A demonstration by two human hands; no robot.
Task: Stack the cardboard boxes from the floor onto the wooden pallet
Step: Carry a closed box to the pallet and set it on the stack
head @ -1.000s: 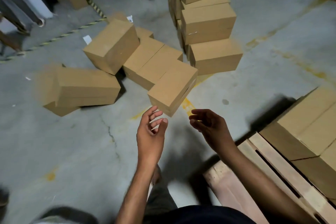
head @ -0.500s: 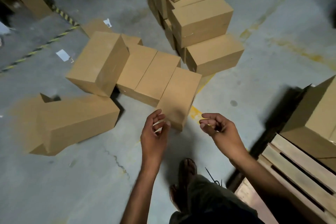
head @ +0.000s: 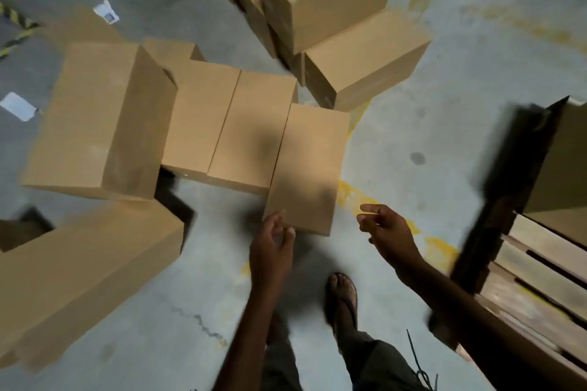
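Several plain cardboard boxes lie on the concrete floor. The nearest cardboard box point(head: 309, 165) lies lengthwise in front of me. My left hand point(head: 271, 243) reaches its near left corner, fingers loosely bent, fingertips at the box's edge. My right hand point(head: 386, 230) hovers just right of that box's near end, fingers half curled, holding nothing. The wooden pallet point(head: 536, 292) is at the right, and a cardboard box on the pallet point(head: 568, 162) stands at its far end.
A tall stack of boxes point(head: 324, 0) rises behind. Two boxes point(head: 228, 127) lie side by side left of the nearest one, a bigger box point(head: 92, 120) further left, another box point(head: 85, 273) near left. My sandalled foot point(head: 343, 295) stands just behind the hands.
I have stepped closer and leaned over the boxes. Both hands moved forward and down to the near end of the nearest box; the left now reaches its corner.
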